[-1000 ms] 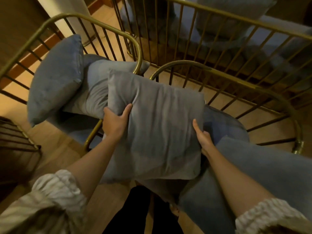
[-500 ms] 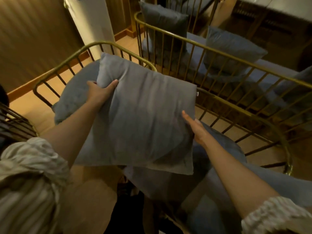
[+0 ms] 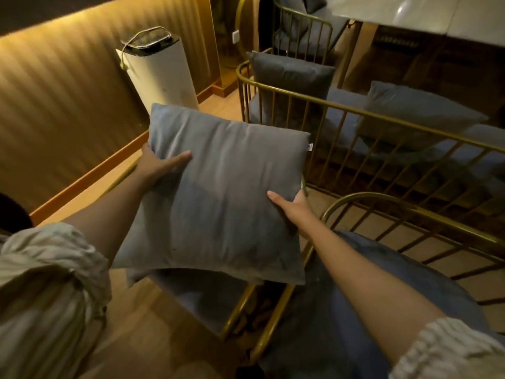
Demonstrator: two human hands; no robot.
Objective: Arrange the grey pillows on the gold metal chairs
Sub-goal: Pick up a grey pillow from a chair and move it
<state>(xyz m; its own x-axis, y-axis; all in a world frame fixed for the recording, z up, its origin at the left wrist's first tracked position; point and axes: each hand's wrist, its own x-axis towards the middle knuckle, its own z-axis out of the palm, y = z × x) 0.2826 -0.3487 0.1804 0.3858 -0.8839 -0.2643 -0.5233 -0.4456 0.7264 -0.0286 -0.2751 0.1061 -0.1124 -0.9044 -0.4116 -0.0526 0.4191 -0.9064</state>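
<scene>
Pillow [image 3: 224, 192] hangs in the air over the near chair seat [image 3: 202, 299], gripped at opposite edges — left hand [image 3: 159, 166] at its upper left, right hand [image 3: 292, 206] at its lower right, thumbs across the front. Seat lies directly below — lowering it straight down looks likely.

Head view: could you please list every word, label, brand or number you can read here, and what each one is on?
No text can be read in this picture.
Small white tag at the held grey pillow's right edge: too small to read.
Dark top panel of the white tower unit: blurred, no readable marks.
</scene>
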